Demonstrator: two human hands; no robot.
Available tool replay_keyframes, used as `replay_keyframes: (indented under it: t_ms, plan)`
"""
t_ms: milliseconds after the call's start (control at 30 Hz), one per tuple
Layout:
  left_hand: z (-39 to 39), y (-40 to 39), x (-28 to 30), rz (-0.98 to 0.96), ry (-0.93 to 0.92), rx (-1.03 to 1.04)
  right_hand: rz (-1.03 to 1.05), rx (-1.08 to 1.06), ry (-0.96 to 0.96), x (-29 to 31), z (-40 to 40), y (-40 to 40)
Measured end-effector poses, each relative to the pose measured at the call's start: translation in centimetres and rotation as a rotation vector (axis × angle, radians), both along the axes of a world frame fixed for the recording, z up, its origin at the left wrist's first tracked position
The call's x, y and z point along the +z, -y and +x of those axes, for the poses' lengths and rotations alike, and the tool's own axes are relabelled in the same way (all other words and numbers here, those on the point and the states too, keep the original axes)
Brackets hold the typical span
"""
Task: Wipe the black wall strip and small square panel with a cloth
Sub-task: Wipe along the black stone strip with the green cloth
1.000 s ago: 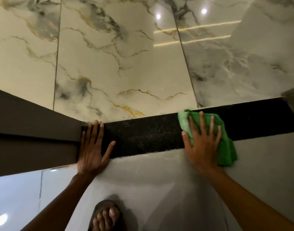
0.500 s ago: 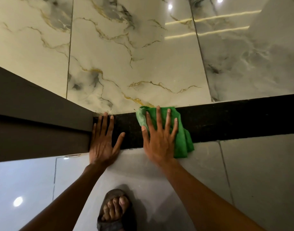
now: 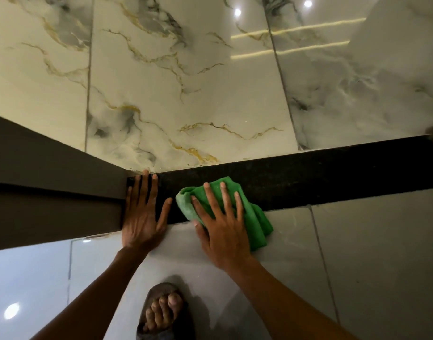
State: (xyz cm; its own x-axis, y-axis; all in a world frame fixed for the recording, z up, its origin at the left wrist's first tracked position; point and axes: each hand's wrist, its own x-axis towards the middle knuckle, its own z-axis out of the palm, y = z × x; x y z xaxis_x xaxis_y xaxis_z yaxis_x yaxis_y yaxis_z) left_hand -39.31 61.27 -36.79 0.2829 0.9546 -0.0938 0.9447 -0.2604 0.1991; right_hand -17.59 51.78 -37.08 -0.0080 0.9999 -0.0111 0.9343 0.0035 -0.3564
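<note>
A black speckled wall strip [image 3: 320, 177] runs across the wall between the marble tiles above and the grey tiles below. My right hand [image 3: 222, 229] presses a bunched green cloth [image 3: 257, 222] flat against the strip's left part, fingers spread over it. My left hand [image 3: 143, 214] lies flat and spread on the strip's left end at the corner, holding nothing. Only a thumb's width separates the two hands. No small square panel is in view.
A dark grey band [image 3: 51, 192] runs along the adjoining wall at the left. Glossy marble tiles [image 3: 186, 82] with gold veins reflect ceiling lights. My foot in a sandal [image 3: 161, 315] stands on the tiled floor below.
My right hand has slid the green cloth leftward along the strip, from its right part to just beside my left hand. The left hand has stayed at the corner.
</note>
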Motion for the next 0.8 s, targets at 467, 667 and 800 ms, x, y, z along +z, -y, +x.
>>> replay_keyframes:
  t_ms: [467, 667, 800]
  plan:
    - [0.1, -0.1, 0.5, -0.032, 0.02, -0.012, -0.002, -0.144, 0.115, 0.1, 16.3, -1.4]
    - [-2.6, -1.4, -4.1, 0.02, -0.002, -0.023, -0.111, -0.534, 0.127, 1.0, 28.9, 0.6]
    - [-5.8, -2.9, -8.6, 0.042, -0.042, -0.062, -0.178, -0.711, 0.101, 1.7, 35.8, 0.9]
